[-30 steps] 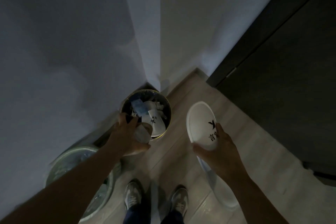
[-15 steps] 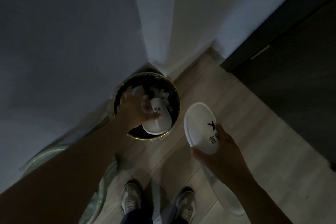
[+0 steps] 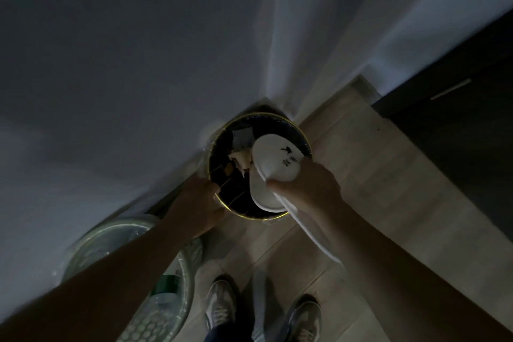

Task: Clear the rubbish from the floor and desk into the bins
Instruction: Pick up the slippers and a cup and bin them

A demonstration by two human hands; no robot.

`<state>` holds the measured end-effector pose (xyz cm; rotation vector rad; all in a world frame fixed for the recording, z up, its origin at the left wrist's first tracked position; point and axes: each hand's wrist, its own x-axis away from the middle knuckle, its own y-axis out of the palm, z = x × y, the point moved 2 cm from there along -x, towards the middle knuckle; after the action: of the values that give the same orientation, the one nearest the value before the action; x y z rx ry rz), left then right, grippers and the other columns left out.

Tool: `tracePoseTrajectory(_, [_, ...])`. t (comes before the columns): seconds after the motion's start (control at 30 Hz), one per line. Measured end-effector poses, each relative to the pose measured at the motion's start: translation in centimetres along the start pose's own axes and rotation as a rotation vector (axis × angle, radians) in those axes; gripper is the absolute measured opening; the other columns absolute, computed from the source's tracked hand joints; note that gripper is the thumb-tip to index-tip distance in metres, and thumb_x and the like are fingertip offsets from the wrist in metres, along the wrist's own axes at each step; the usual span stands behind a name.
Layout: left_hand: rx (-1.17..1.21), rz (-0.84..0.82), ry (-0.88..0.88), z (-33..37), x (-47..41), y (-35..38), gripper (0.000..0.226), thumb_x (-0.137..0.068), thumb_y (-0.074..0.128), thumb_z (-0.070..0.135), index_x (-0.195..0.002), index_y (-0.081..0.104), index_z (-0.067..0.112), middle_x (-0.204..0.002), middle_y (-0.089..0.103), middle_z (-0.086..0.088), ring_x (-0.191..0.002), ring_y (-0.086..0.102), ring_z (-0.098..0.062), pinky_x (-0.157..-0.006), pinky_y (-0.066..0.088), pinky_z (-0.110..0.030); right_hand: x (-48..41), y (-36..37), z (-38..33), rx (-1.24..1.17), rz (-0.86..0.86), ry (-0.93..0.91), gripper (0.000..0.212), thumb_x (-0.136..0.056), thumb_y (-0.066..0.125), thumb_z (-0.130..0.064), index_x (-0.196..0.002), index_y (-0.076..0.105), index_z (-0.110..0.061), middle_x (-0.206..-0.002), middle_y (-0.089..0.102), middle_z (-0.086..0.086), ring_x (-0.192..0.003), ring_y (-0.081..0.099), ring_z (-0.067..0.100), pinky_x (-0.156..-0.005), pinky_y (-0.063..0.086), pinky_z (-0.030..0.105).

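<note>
Slipper, white, oval, in right grip over round gold-rimmed bin; left grip holding rim

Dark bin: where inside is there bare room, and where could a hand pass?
Inside the dark bin, the free patch is the near-left part, between the left hand gripping the rim and the white slipper. Paper scraps fill the far left; the right hand and slipper cover the right half. Bare floor lies right of the bin.
</note>
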<state>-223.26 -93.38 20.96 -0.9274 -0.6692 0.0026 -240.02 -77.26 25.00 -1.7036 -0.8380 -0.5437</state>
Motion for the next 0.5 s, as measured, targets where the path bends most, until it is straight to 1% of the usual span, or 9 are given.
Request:
tracePoseTrajectory(0.07, [0.003,0.002,-0.011,-0.5,0.5,0.1,0.060,-0.064,0.039,0.051,-0.092,0.067,0.006,-0.092,0.065,-0.013,-0.089,0.063,-0.032,-0.079,0.050,-0.036,-2.1,1.0,-2.2,0.072,-0.041,-0.009,0.114,-0.058,0.068,-0.073,-0.146,0.027,-0.015,-0.144,0.037,0.009,-0.130,0.040,0.033,-0.103,0.040,0.049])
tracePoseTrajectory(0.1, [0.003,0.015,-0.011,-0.7,0.6,0.2,0.059,-0.064,0.040,0.049,-0.092,0.067,0.006,-0.093,0.065,-0.012,-0.089,0.063,-0.032,-0.078,0.051,-0.037,-2.8,1.7,-3.0,0.107,-0.075,-0.027,0.116,-0.062,0.070,-0.071,-0.150,0.018,-0.016,-0.150,0.028,0.011,-0.135,0.032,0.035,-0.105,0.037,0.052])
tracePoseTrajectory(0.13, [0.006,-0.004,-0.011,-1.0,0.8,0.4,0.055,-0.065,0.041,0.047,-0.092,0.067,0.005,-0.091,0.065,-0.013,-0.087,0.063,-0.032,-0.076,0.052,-0.037,-3.3,2.3,-3.5,0.146,-0.098,-0.060,0.114,-0.065,0.071,-0.067,-0.151,0.015,-0.019,-0.152,0.023,0.012,-0.136,0.029,0.037,-0.106,0.036,0.054])
tracePoseTrajectory(0.2, [-0.001,-0.042,0.005,-1.8,0.7,1.1,0.053,-0.066,0.044,0.044,-0.094,0.068,0.006,-0.094,0.065,-0.013,-0.087,0.064,-0.034,-0.077,0.053,-0.038,-3.3,3.7,-3.8,0.265,-0.118,-0.146,0.105,-0.070,0.074,-0.058,-0.150,0.015,-0.024,-0.151,0.022,0.013,-0.134,0.030,0.039,-0.104,0.037,0.055])
tracePoseTrajectory(0.27, [-0.019,-0.075,0.043,-2.5,0.5,1.7,0.059,-0.068,0.044,0.047,-0.106,0.068,0.008,-0.108,0.064,-0.012,-0.097,0.063,-0.033,-0.086,0.052,-0.040,-2.4,5.5,-2.9,0.401,-0.164,-0.214,0.108,-0.071,0.075,-0.052,-0.151,0.007,-0.028,-0.153,0.015,0.012,-0.137,0.023,0.043,-0.104,0.036,0.057])
tracePoseTrajectory(0.33, [-0.021,-0.087,0.038,-2.5,0.4,1.8,0.065,-0.069,0.044,0.049,-0.119,0.063,0.011,-0.125,0.057,-0.010,-0.111,0.058,-0.031,-0.094,0.047,-0.042,-1.5,6.9,-1.3,0.462,-0.206,-0.233,0.117,-0.071,0.078,-0.047,-0.152,-0.006,-0.032,-0.158,0.001,0.013,-0.141,0.013,0.048,-0.107,0.034,0.057])
tracePoseTrajectory(0.37, [-0.029,-0.098,0.024,-2.3,0.3,1.7,0.067,-0.070,0.045,0.048,-0.124,0.060,0.011,-0.132,0.053,-0.010,-0.115,0.055,-0.030,-0.096,0.046,-0.042,-1.2,7.3,-0.5,0.474,-0.215,-0.236,0.119,-0.073,0.079,-0.043,-0.151,-0.010,-0.035,-0.159,-0.003,0.014,-0.141,0.013,0.048,-0.108,0.034,0.055])
tracePoseTrajectory(0.4, [-0.042,-0.104,0.012,-2.1,0.3,1.7,0.067,-0.070,0.045,0.046,-0.126,0.057,0.011,-0.135,0.050,-0.010,-0.118,0.052,-0.030,-0.097,0.045,-0.042,-1.1,7.6,0.1,0.493,-0.204,-0.246,0.119,-0.074,0.079,-0.040,-0.150,-0.013,-0.036,-0.159,-0.005,0.016,-0.141,0.016,0.048,-0.108,0.036,0.052])
tracePoseTrajectory(0.5, [-0.046,-0.093,0.021,-2.5,0.2,2.1,0.069,-0.070,0.044,0.045,-0.127,0.057,0.009,-0.137,0.047,-0.012,-0.119,0.051,-0.032,-0.098,0.045,-0.042,-1.6,8.2,1.0,0.620,-0.136,-0.298,0.114,-0.078,0.077,-0.034,-0.150,-0.011,-0.036,-0.158,0.004,0.017,-0.133,0.034,0.047,-0.100,0.045,0.048])
